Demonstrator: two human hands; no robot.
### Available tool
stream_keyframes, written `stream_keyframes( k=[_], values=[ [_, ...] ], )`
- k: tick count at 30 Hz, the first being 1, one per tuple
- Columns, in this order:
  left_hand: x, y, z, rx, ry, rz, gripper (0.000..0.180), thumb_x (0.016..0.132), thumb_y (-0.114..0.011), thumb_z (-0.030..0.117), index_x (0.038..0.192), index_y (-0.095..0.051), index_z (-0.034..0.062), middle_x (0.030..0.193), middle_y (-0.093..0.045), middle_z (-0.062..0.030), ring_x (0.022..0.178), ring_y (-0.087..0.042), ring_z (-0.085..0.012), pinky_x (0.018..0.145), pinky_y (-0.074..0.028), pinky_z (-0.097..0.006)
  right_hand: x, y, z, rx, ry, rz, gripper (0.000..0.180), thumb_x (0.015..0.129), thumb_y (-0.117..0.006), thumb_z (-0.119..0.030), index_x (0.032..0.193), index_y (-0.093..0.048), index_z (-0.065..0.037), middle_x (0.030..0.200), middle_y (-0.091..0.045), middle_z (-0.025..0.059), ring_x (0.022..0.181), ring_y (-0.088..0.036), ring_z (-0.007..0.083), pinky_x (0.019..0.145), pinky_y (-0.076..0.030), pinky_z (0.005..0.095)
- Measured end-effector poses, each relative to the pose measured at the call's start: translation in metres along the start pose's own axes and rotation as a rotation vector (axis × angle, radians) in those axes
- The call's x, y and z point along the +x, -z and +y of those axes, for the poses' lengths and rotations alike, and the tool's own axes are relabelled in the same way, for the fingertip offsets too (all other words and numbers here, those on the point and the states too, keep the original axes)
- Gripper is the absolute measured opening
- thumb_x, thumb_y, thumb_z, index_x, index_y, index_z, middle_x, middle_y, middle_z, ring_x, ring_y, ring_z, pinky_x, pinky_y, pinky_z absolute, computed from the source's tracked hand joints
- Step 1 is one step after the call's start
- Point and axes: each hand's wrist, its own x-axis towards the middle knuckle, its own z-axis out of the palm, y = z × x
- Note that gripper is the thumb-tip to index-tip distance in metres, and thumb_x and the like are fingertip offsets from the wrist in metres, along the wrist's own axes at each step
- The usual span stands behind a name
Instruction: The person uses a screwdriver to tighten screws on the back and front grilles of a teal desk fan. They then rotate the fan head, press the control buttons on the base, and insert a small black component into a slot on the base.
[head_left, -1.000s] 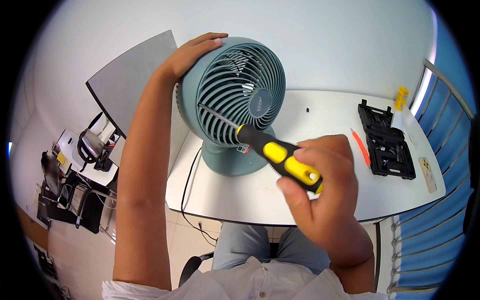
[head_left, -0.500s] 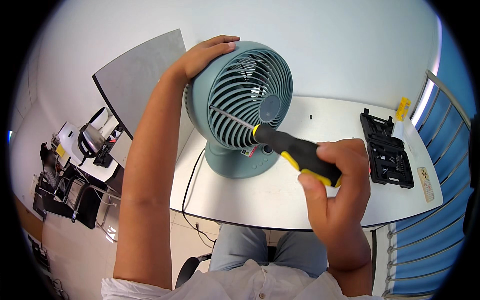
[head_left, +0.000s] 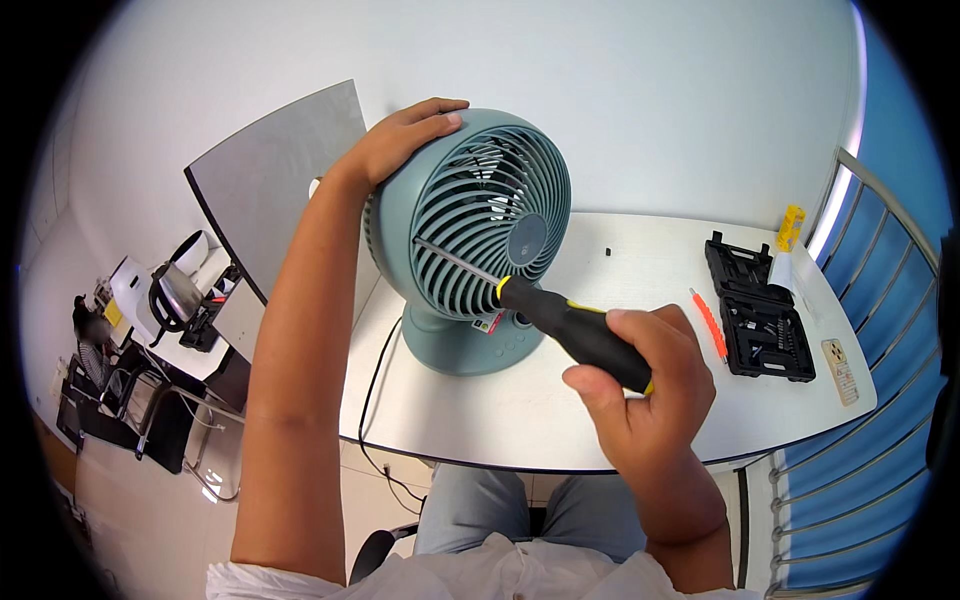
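A grey-green desk fan [head_left: 420, 190] with a spiral grille stands on the white table [head_left: 600, 410]. Across the top left of its round head lies my left hand [head_left: 405, 140], fingers stretched out along the housing. My right hand [head_left: 655, 390] is wrapped round the black and yellow handle of a screwdriver [head_left: 570, 322]. The screwdriver's metal shaft slants up and left to the left rim of the grille. Its tip meets the rim there; whether it sits on a screw is too small to tell.
At the table's right are an open black tool case [head_left: 765, 310], an orange-red stick-like tool [head_left: 709, 324], a yellow-and-white bottle-like thing [head_left: 790, 230] and a beige remote [head_left: 846, 370]. A small black piece [head_left: 608, 252] lies behind. A grey panel [head_left: 290, 170] stands left, near a kettle [head_left: 178, 296].
My right hand has turned the screwdriver; its handle shows less yellow now. The view has shifted slightly, so the orange-red tool shows fully. My left hand stays on the fan.
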Motion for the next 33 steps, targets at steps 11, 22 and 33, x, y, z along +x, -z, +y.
stream_keyframes(
  k=[11, 22, 33],
  values=[
    [-0.003, 0.000, -0.001, -0.017, -0.009, 0.027, 0.058, 0.086, -0.057, 0.051, 0.132, -0.055, 0.0152, 0.119, -0.062, -0.0140, 0.110, -0.058, -0.0242, 0.098, -0.041, -0.033, -0.001, 0.000, -0.003, -0.052, 0.026, 0.006, 0.037, 0.075, -0.076, -0.008, 0.106, -0.057, -0.002, 0.094, -0.058, 0.0163, 0.074, -0.059, 0.0249, 0.060, -0.050, 0.0309],
    [-0.003, 0.000, 0.001, 0.008, -0.009, 0.050, 0.057, 0.086, -0.057, 0.050, 0.132, -0.056, 0.0162, 0.119, -0.062, -0.0140, 0.109, -0.058, -0.0241, 0.097, -0.042, -0.033, 0.003, -0.001, -0.002, -0.055, 0.019, 0.000, 0.046, 0.069, -0.079, -0.007, 0.108, -0.057, -0.002, 0.086, -0.058, 0.0121, 0.067, -0.059, 0.0237, 0.055, -0.047, 0.0312],
    [-0.002, 0.000, -0.001, 0.018, -0.016, 0.036, 0.056, 0.089, -0.054, 0.046, 0.134, -0.053, 0.0124, 0.121, -0.060, -0.0136, 0.110, -0.056, -0.0223, 0.097, -0.041, -0.031, -0.001, -0.001, -0.005, -0.016, -0.095, -0.027, 0.047, 0.069, -0.080, -0.012, 0.109, -0.056, -0.004, 0.079, -0.060, 0.0083, 0.067, -0.059, 0.0230, 0.055, -0.044, 0.0320]
  ],
)
